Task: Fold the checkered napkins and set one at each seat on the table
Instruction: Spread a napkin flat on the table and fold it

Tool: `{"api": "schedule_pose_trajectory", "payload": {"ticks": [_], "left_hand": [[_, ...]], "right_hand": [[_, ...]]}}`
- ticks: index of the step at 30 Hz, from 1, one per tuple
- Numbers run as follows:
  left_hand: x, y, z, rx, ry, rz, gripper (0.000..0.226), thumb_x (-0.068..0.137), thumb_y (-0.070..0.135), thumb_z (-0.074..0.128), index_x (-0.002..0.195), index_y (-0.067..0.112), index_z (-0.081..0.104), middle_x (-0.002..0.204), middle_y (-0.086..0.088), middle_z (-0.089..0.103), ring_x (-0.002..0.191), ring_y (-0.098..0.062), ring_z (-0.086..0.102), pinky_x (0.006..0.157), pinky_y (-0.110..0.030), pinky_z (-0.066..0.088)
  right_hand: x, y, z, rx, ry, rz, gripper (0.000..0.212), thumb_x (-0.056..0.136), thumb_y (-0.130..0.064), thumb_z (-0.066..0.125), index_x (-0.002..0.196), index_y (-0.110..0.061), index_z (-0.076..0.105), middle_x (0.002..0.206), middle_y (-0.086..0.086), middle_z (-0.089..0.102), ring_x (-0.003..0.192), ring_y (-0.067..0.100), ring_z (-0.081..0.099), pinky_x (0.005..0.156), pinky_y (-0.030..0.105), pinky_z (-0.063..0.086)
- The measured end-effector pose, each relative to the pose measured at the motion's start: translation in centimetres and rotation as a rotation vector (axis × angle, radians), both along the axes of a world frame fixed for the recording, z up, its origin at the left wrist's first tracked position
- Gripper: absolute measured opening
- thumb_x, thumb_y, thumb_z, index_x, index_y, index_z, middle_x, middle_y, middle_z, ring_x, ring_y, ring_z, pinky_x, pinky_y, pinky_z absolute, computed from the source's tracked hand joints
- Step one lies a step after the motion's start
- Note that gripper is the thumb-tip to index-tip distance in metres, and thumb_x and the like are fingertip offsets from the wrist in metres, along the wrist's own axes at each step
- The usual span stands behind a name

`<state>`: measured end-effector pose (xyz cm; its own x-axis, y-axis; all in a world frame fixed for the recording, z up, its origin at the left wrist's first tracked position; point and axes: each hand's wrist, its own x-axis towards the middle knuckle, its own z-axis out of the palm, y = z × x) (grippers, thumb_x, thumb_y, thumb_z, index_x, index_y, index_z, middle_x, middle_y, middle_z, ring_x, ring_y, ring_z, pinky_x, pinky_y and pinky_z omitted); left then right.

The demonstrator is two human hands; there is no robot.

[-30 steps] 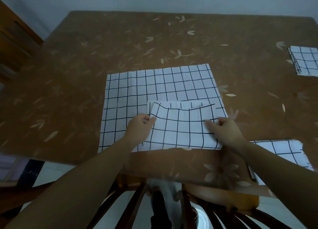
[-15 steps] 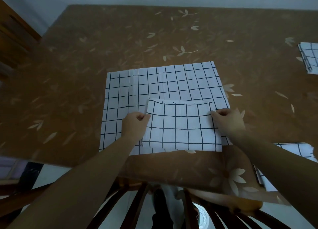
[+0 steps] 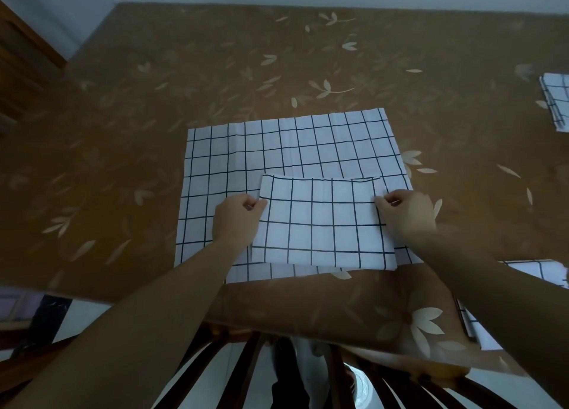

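— Napkins of white cloth with a dark grid are seen on the brown leaf-patterned table [image 3: 215, 70]. Which one is being handled?

— The folded napkin [image 3: 320, 224], a smaller rectangle, is lying on top of the spread napkin [image 3: 277, 150], over its near right part. Its near edge is close to the table's front edge.

— How is it held?

— Its left edge is pinched by the left hand [image 3: 237, 221], fingers closed on the cloth. Its right edge is gripped in the same way by the right hand [image 3: 406, 214]. Both hands are placed near the far corners of the fold.

— Are other napkins visible?

— A second folded napkin [image 3: 557, 104] is set at the far right edge of the table, well apart from the hands. Another napkin [image 3: 529, 270] is partly hidden under the right forearm at the near right. Dark chair slats [image 3: 246, 371] are seen below the table's front edge.
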<state>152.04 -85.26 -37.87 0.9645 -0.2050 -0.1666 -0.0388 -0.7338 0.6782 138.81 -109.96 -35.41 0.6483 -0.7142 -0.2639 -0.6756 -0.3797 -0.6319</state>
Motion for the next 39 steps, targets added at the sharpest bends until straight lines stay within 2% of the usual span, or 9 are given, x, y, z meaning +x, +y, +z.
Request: {"api": "schedule_pose_trajectory", "payload": {"ticks": [8,11,14,17,19,26,29,35,39], "left_hand": [[0.3,-0.4,0.4,0.094,-0.031,0.012,0.026,0.087,0.037,0.068,0.076,0.017,0.056,0.069,0.003,0.056,0.062,-0.016,0.054,0.06,-0.032,0.049],[-1.2,-1.3,1.3,0.128,-0.269,-0.177,0.02,0.088,0.035,0.064,0.081,0.02,0.054,0.076,0.005,0.053,0.068,-0.014,0.05,0.062,-0.029,0.045],[-4.2,-3.6,0.8,0.215,-0.412,-0.561,0.032,0.095,0.036,0.045,0.12,0.022,0.059,0.122,0.0,0.059,0.118,-0.021,0.05,0.1,-0.039,0.039],[-5.8,-4.9,-0.4,0.401,-0.325,-0.671,0.063,0.093,0.044,0.009,0.15,0.025,0.027,0.161,0.002,0.015,0.15,-0.022,0.002,0.12,-0.046,0.003],[-5.5,-4.6,-1.5,0.476,-0.283,-0.669,0.065,0.093,0.049,0.001,0.154,0.03,0.01,0.163,0.003,0.0,0.149,-0.019,-0.011,0.12,-0.045,-0.007],[-3.0,-2.5,-2.0,0.611,-0.22,-0.651,0.067,0.096,0.061,0.011,0.152,0.031,-0.011,0.161,-0.003,-0.016,0.147,-0.024,-0.02,0.12,-0.047,-0.008],[-1.6,-1.3,-1.7,0.666,-0.186,-0.609,0.07,0.096,0.062,0.011,0.152,0.029,-0.013,0.16,-0.006,-0.019,0.146,-0.026,-0.022,0.118,-0.047,-0.011],[-4.7,-4.4,-1.5,0.551,-0.258,-0.682,0.068,0.089,0.051,-0.005,0.154,0.027,-0.006,0.163,-0.002,-0.01,0.148,-0.021,-0.015,0.12,-0.047,-0.006],[-3.9,-3.3,-2.0,0.602,-0.217,-0.671,0.061,0.1,0.05,0.01,0.153,0.026,-0.012,0.161,-0.002,-0.016,0.147,-0.02,-0.019,0.12,-0.046,-0.008]], "right_hand": [[0.3,-0.2,-0.4,-0.087,0.094,0.03,0.03,0.093,-0.037,0.057,0.086,-0.009,0.064,0.077,0.005,0.064,0.067,0.013,0.054,0.052,0.019,0.031],[0.0,0.8,0.0,-0.245,0.021,0.032,0.032,0.091,-0.039,0.057,0.105,-0.009,0.056,0.099,0.004,0.056,0.088,0.025,0.055,0.063,0.031,0.037],[0.2,4.2,-0.8,-0.523,-0.188,0.349,0.04,0.093,-0.032,0.05,0.124,-0.007,0.055,0.127,0.015,0.054,0.111,0.035,0.053,0.086,0.041,0.043],[0.7,7.2,-2.5,-0.453,-0.055,0.624,0.057,0.096,-0.041,0.024,0.146,-0.017,0.037,0.155,0.01,0.032,0.144,0.03,0.026,0.115,0.046,0.02],[0.6,7.2,-3.6,-0.428,0.051,0.632,0.062,0.097,-0.046,0.011,0.153,-0.022,0.022,0.161,0.002,0.015,0.149,0.023,0.006,0.119,0.042,0.002],[-1.0,3.5,-4.6,-0.501,0.242,0.663,0.07,0.096,-0.061,0.01,0.153,-0.025,-0.008,0.16,-0.002,-0.016,0.146,0.015,-0.02,0.118,0.041,-0.012],[-1.9,2.5,-4.0,-0.534,0.307,0.627,0.072,0.094,-0.061,0.005,0.153,-0.022,-0.01,0.161,0.003,-0.016,0.146,0.018,-0.02,0.117,0.042,-0.014],[0.0,7.6,-3.4,-0.477,0.163,0.704,0.068,0.092,-0.051,-0.001,0.154,-0.022,-0.003,0.162,0.002,-0.009,0.148,0.021,-0.014,0.117,0.041,-0.012],[-1.7,5.2,-4.5,-0.532,0.245,0.724,0.067,0.094,-0.055,0.002,0.153,-0.025,-0.01,0.161,0.0,-0.016,0.146,0.019,-0.02,0.118,0.042,-0.012]]}}
